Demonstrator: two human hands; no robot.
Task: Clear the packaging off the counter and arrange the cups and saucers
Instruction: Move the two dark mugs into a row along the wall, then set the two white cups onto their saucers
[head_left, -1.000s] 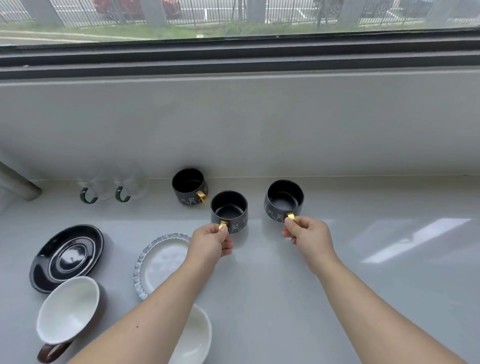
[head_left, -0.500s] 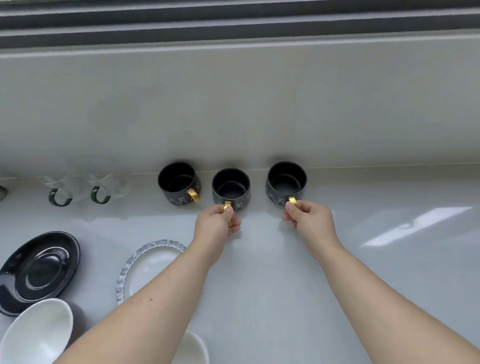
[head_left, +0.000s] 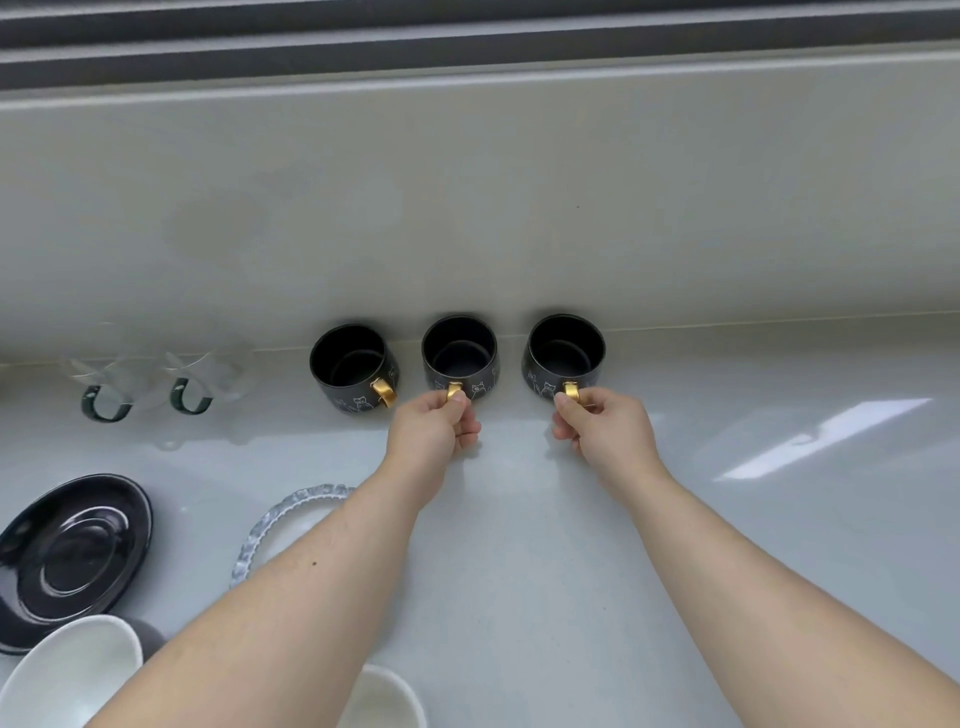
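Cups in a row against the backsplash. Left hand (head_left: 434, 434) pinches the gold handle of the middle black cup (head_left: 459, 355); a third black cup (head_left: 352, 366) stands just left of that grip. Right hand (head_left: 602, 434) pinches the handle of the right black cup (head_left: 565, 354). Both cups appear seated on the counter (head_left: 545, 545); even spacing and matched, forward-facing handles should precede release.

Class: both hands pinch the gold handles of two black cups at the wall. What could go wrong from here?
1. The left hand may nudge its middle cup into the neighbouring left cup.
2. The left forearm passes above the glass plate; pulling back low might knock it.
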